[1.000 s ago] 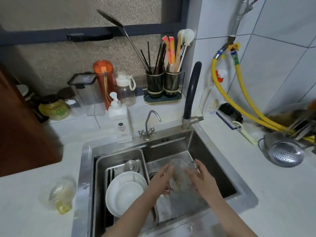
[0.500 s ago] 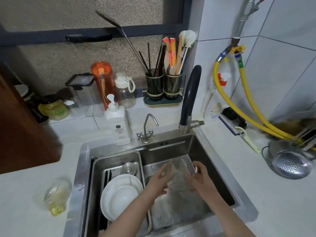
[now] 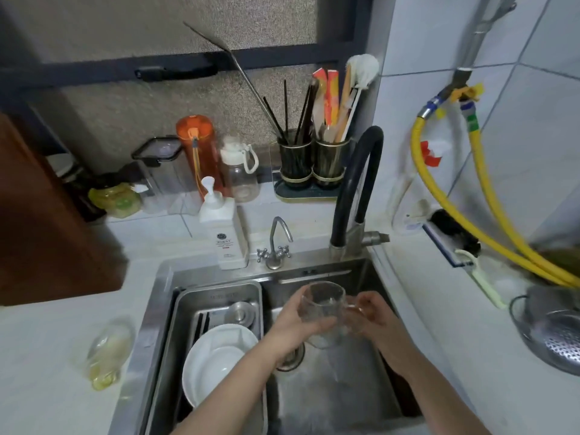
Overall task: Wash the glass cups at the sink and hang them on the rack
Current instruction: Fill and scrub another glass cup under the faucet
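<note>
A person is standing at a steel sink (image 3: 163,296), both forearms reaching in from six o'clock. The left hand (image 3: 290,324) is curling its fingers round the side of a glass cup (image 3: 321,310), while the right hand (image 3: 375,318) is gripping the cup's handle at its three o'clock side. The cup is being held clear of the basin floor, above and just right of the drain (image 3: 290,361), its mouth tilting up toward twelve o'clock. White plates (image 3: 216,362) are lying in a steel tray (image 3: 219,291) set into the sink's left half, at nine o'clock from the cup, with a small round metal piece just behind them. On the counter (image 3: 47,356) at nine o'clock of the sink, a clear container with yellowish contents (image 3: 105,353) is lying on its side. At three o'clock a metal colander (image 3: 555,331) is sitting on the counter near a pale peeler (image 3: 480,274). Beyond the basin at twelve o'clock, a white pump bottle (image 3: 224,233) is standing beside a small steel tap (image 3: 277,243), and a black-necked faucet (image 3: 357,186) is arching over the right rear corner. Farther back, an orange bottle (image 3: 196,155), a clear bottle (image 3: 240,174), jars and two dark holders of utensils (image 3: 314,161) are lining the sill under the window. Yellow hoses (image 3: 445,199) are looping down the tiled wall at two o'clock.
</note>
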A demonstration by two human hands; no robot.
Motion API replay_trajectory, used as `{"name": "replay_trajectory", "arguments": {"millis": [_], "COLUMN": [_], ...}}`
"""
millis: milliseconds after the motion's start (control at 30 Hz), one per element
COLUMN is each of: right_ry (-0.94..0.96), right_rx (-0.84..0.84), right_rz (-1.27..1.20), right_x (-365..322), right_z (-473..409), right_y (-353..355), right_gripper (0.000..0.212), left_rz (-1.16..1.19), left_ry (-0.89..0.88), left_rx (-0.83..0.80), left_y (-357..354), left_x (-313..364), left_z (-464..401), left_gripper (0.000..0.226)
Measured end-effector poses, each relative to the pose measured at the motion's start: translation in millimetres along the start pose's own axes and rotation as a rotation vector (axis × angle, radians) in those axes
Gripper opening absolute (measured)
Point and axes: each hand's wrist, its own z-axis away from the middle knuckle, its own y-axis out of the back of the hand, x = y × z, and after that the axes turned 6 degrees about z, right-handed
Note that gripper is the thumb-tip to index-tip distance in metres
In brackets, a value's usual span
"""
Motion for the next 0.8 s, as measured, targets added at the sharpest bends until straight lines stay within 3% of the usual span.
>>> {"name": "replay_trajectory", "arguments": {"millis": [133, 267, 433, 533, 800], "right_ry": [-0.012, -0.024, -0.091, -0.096, -0.067], "right_rx": [-0.014, 0.213, 0.392, 0.399, 0.338], "right_rz": [0.089, 0.181, 0.359, 0.374, 0.692], "right_x": [-8, -3, 5, 11, 26], "right_z": [-29, -81, -143, -167, -205], "right_y": [16, 48, 81, 91, 111], "right_gripper": [0.027, 0.006, 0.045, 0.050, 0.022], "left_rz": [0.039, 0.054, 0.000, -0.031, -0.026], "left_ry": [-0.054, -0.091, -0.131, -0.165, -0.185], "left_rx": [0.108, 0.155, 0.132, 0.149, 0.158], "left_y": [-14, -25, -29, -32, -37], "left_x": [9, 9, 12, 16, 19], "left_z": [-8, -18, -35, -43, -57], "left_gripper": [0.051, 0.059, 0.063, 0.070, 0.066]}}
